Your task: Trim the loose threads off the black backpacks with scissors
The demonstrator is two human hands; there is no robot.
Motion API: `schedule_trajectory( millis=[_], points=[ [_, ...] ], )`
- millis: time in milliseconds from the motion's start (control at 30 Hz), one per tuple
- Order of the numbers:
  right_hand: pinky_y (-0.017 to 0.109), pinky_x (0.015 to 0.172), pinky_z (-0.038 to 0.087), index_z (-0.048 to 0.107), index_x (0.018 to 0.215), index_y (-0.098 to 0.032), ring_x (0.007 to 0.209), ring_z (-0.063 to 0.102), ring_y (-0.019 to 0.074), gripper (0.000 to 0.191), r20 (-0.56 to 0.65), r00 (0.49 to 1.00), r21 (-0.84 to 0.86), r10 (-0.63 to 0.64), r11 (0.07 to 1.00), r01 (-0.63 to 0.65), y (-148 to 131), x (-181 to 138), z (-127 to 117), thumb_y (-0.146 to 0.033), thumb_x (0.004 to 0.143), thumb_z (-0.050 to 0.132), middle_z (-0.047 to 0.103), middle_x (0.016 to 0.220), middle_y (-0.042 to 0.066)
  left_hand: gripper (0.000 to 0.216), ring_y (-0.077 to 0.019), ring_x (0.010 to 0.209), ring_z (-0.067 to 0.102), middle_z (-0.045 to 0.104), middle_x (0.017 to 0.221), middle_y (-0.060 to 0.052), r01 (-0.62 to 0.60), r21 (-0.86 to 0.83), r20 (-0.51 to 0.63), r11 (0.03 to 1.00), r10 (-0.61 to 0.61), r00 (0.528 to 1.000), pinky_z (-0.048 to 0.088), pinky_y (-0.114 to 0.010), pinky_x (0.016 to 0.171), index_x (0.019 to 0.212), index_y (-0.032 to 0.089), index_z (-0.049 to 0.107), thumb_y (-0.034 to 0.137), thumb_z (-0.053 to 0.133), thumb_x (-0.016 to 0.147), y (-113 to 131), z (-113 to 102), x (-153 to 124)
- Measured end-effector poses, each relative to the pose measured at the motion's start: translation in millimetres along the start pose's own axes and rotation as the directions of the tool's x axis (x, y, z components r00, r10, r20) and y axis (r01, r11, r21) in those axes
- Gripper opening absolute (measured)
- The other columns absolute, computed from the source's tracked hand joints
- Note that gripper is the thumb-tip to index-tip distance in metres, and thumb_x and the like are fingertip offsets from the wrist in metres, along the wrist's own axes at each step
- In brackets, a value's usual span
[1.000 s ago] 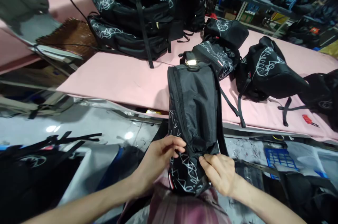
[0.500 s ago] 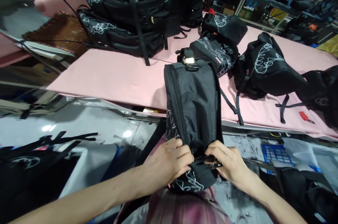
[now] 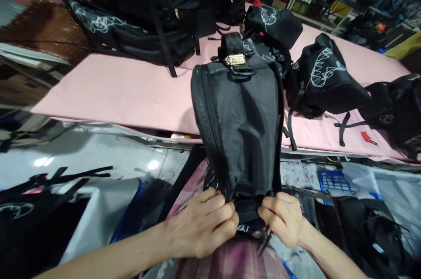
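A black backpack (image 3: 259,125) stands tilted in front of me, partly over the pink table's near edge. A gold-coloured metal tag (image 3: 235,59) and a loop show at its far end, and a long zipper runs down its left side. My left hand (image 3: 210,222) is closed on the fabric at the near left of the backpack. At the near right, my right hand (image 3: 283,217) grips the same end, with a dark strip or pull hanging below its fingers. Between the hands lies a folded black band (image 3: 248,209). Both sets of fingertips are partly hidden.
On the pink table (image 3: 131,90) stand a stack of black backpacks (image 3: 131,20) at left and more black bags (image 3: 329,77) at right. A red tag (image 3: 365,137) lies near the edge. Bins with black bags (image 3: 36,222) sit below on both sides.
The backpack has come nearer and looks larger, its near end now pulled lower. Both hands have moved down slightly, and the right hand has shifted a little to the right.
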State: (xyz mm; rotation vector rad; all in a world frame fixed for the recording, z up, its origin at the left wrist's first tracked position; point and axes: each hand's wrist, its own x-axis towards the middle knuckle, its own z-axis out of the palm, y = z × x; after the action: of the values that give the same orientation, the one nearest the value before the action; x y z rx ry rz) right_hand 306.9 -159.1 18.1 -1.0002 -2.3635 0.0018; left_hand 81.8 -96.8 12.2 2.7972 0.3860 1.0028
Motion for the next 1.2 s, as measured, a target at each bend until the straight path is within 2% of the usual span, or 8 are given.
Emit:
schedule_trajectory(
  millis=[167,300,433,567,867,967,1067,1200],
  points=[
    [0.029,0.047,0.040,0.059,0.098,-0.028,0.060,0.058,0.0159,0.023,-0.224,0.974,-0.234,-0.037,0.972,-0.017,14,28,-38,-0.016,0.084,0.046,0.067,0.082,0.004,0.010,-0.0116,0.063,0.046,0.063,0.077,0.001,-0.260,0.231,-0.165,0.938,0.301,0.939,0.042,-0.029,0.061,0.074,0.022,0.062,0.015,0.056,0.078,-27,-46,61],
    [0.030,0.052,0.043,0.062,0.091,-0.026,0.063,0.059,0.0174,0.021,-0.253,0.960,-0.248,0.119,0.951,-0.183,63,62,-29,-0.020,0.088,0.043,0.067,0.080,0.005,0.013,-0.0118,0.063,0.044,0.064,0.080,-0.001,-0.286,0.384,-0.232,0.878,0.391,0.890,0.040,-0.028,0.062,0.075,0.019,0.060,0.013,0.050,0.082,-74,-50,100],
    [0.025,0.054,0.040,0.062,0.080,-0.020,0.061,0.056,0.0133,0.029,-0.121,0.973,-0.247,0.197,0.943,-0.222,107,80,30,-0.013,0.088,0.035,0.065,0.079,0.005,0.018,-0.0126,0.061,0.043,0.057,0.068,0.000,-0.113,0.358,-0.033,0.927,0.134,0.990,0.034,-0.027,0.058,0.073,0.018,0.056,0.016,0.044,0.087,-120,-14,77],
    [0.022,0.053,0.035,0.060,0.077,-0.017,0.056,0.049,0.0098,0.028,-0.054,0.984,-0.168,0.169,0.970,-0.176,116,68,82,-0.003,0.084,0.036,0.062,0.077,0.003,0.015,-0.0144,0.066,0.045,0.055,0.068,0.000,0.031,0.304,0.198,0.952,-0.095,0.975,0.031,-0.028,0.060,0.072,0.017,0.055,0.013,0.048,0.084,-133,13,40],
    [0.022,0.054,0.032,0.057,0.081,-0.018,0.060,0.050,0.0088,0.021,0.003,0.994,-0.039,0.113,0.993,-0.113,117,50,83,-0.003,0.082,0.041,0.061,0.081,0.000,0.016,-0.0135,0.074,0.053,0.064,0.095,-0.001,0.102,0.153,0.372,0.983,-0.153,0.915,0.040,-0.029,0.071,0.082,0.017,0.061,0.007,0.049,0.082,-127,13,39],
    [0.022,0.053,0.031,0.056,0.082,-0.018,0.060,0.051,0.0085,0.022,0.023,0.994,-0.055,0.105,0.993,-0.104,115,51,80,-0.002,0.081,0.041,0.061,0.082,-0.001,0.019,-0.0149,0.083,0.058,0.063,0.111,-0.003,0.146,0.047,0.271,0.988,-0.154,0.950,0.044,-0.029,0.071,0.084,0.019,0.064,0.010,0.046,0.084,-125,-1,37],
    [0.023,0.051,0.029,0.056,0.082,-0.019,0.059,0.051,0.0088,0.024,0.061,0.992,-0.103,0.108,0.990,-0.101,110,54,74,-0.001,0.081,0.041,0.062,0.084,-0.001,0.020,-0.0141,0.085,0.061,0.068,0.098,-0.004,0.245,-0.141,0.035,0.959,-0.242,0.970,0.049,-0.028,0.074,0.085,0.020,0.065,0.015,0.046,0.086,-118,-32,45],
    [0.023,0.052,0.030,0.056,0.087,-0.020,0.064,0.055,0.0099,0.022,0.099,0.980,-0.158,0.171,0.975,-0.154,100,60,70,-0.003,0.081,0.043,0.064,0.095,0.000,0.014,-0.0153,0.090,0.060,0.067,0.091,-0.003,0.346,-0.104,-0.359,0.933,-0.359,0.861,0.048,-0.031,0.082,0.093,0.020,0.063,0.018,0.054,0.083,-108,-69,75]
  ],
)
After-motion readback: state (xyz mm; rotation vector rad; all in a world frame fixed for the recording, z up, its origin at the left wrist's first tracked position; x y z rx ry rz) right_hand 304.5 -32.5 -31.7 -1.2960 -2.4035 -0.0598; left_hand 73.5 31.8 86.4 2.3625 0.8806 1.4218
